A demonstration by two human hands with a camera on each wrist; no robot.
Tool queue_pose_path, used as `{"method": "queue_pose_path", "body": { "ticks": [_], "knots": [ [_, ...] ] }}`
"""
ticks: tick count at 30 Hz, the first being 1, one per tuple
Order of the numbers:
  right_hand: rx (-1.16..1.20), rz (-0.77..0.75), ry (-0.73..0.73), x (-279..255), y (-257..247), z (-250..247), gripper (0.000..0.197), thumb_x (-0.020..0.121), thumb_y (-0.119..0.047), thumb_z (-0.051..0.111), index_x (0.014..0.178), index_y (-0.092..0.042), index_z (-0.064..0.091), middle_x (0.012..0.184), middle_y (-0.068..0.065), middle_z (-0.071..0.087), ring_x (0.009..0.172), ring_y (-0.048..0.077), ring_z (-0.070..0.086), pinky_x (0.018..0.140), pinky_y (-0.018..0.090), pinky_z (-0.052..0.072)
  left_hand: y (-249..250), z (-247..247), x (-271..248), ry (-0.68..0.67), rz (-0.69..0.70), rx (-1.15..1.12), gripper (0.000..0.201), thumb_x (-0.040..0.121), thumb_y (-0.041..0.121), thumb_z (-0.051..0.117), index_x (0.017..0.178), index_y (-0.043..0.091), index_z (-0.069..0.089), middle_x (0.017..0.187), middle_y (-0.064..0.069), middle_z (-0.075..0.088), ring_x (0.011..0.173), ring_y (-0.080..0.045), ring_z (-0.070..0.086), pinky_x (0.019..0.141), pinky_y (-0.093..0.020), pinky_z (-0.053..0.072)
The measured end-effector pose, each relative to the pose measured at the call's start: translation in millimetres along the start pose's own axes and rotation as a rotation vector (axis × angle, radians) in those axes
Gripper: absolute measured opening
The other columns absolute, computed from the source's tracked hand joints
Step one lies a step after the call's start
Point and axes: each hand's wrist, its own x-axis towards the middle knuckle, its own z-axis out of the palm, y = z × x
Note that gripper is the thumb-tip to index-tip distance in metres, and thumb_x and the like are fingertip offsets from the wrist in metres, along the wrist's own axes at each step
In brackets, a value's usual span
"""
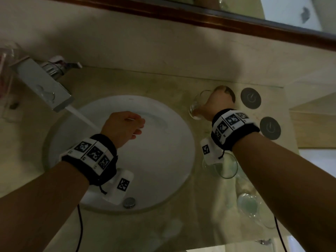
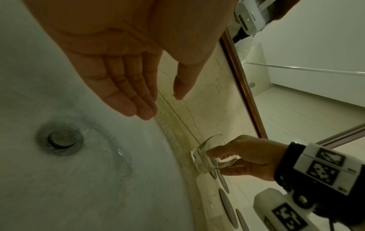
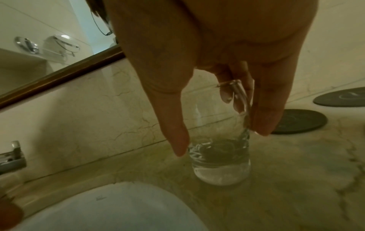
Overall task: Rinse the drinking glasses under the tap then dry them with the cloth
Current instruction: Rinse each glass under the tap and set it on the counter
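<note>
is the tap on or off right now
On. In the head view a white stream runs from the tap spout down into the sink, just beside the left hand.

No words, brands or numbers can be read anywhere. The only signs are a power symbol on each of two dark round discs on the surface, and black-and-white square code markers on the left wristband and right wristband; tiny marks under those markers are too small to make out
</note>
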Motion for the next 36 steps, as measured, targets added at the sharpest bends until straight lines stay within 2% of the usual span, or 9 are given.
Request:
{"method": "queue_pose_path", "body": {
  "ticks": [8,12,17,21,23,26,29,33,36],
  "knots": [
    [-0.033,0.074,-0.056,-9,-15,2,0.134,0.067,-0.042,0.091,0.153,0.005,0.000,0.157,0.022,0.023,0.140,0.037,0.040,0.107,0.044,0.043,5,-4,-3,-0.022,0.004,-0.023,0.017,0.092,0.017,0.068,0.106,0.006,0.069,0.097,-0.012,0.074,0.087,-0.026,0.070,0.078,-0.034,0.056],
    [0.006,0.103,-0.115,-12,-17,-3,0.142,0.063,-0.048,0.092,0.155,0.004,-0.004,0.160,0.023,0.020,0.141,0.040,0.038,0.112,0.049,0.042,5,-9,-5,-0.032,0.003,-0.032,0.023,0.092,0.017,0.070,0.110,0.003,0.068,0.099,-0.014,0.074,0.088,-0.026,0.070,0.075,-0.031,0.055],
    [0.148,0.076,-0.046,-24,-4,-23,0.130,0.064,-0.053,0.089,0.153,0.003,0.012,0.155,0.021,0.034,0.136,0.037,0.044,0.106,0.045,0.047,6,-2,-8,-0.092,0.036,0.041,0.026,0.084,0.020,0.077,0.107,0.010,0.069,0.098,-0.012,0.074,0.089,-0.027,0.070,0.078,-0.035,0.055],
    [0.311,0.096,0.063,-41,26,-34,0.098,0.069,-0.054,0.085,0.140,-0.002,0.041,0.131,0.015,0.058,0.118,0.034,0.060,0.089,0.043,0.054,9,39,-18,-0.324,0.171,0.310,0.036,0.078,0.029,0.083,0.109,0.022,0.066,0.102,0.002,0.072,0.091,-0.015,0.069,0.076,-0.028,0.055],
    [0.369,0.112,0.123,-49,45,-38,0.084,0.073,-0.054,0.081,0.135,-0.006,0.049,0.125,0.011,0.061,0.114,0.031,0.061,0.083,0.036,0.049,11,71,-25,-0.438,0.255,0.430,0.045,0.077,0.032,0.084,0.117,0.024,0.063,0.106,0.006,0.069,0.091,-0.008,0.067,0.078,-0.025,0.056],
    [0.456,0.138,0.220,-61,73,-43,0.059,0.077,-0.050,0.078,0.121,-0.014,0.061,0.113,0.008,0.068,0.110,0.028,0.064,0.086,0.032,0.050,11,114,-39,-0.589,0.368,0.575,0.063,0.072,0.034,0.087,0.127,0.026,0.058,0.119,0.006,0.064,0.102,-0.010,0.063,0.089,-0.029,0.055],
    [0.498,0.128,0.260,-72,99,-38,0.034,0.078,-0.042,0.078,0.099,-0.017,0.068,0.096,0.005,0.071,0.099,0.027,0.068,0.089,0.040,0.057,5,146,-50,-0.723,0.469,0.714,0.082,0.070,0.032,0.088,0.140,0.026,0.046,0.138,0.004,0.052,0.122,-0.014,0.053,0.099,-0.031,0.048],
    [0.525,0.120,0.193,-84,132,-23,0.030,0.078,-0.032,0.080,0.102,-0.017,0.071,0.091,0.002,0.075,0.090,0.022,0.072,0.090,0.043,0.058,-6,173,-55,-0.798,0.531,0.837,0.103,0.070,0.030,0.088,0.152,0.026,0.026,0.154,0.004,0.035,0.136,-0.018,0.041,0.109,-0.030,0.038],
    [0.493,0.076,0.037,-92,146,-9,0.041,0.076,-0.030,0.084,0.111,-0.018,0.069,0.095,-0.003,0.071,0.093,0.018,0.070,0.088,0.036,0.056,-10,185,-53,-0.748,0.568,0.847,0.094,0.071,0.028,0.087,0.148,0.028,0.033,0.147,0.003,0.044,0.130,-0.021,0.050,0.105,-0.036,0.044]
  ]
}}
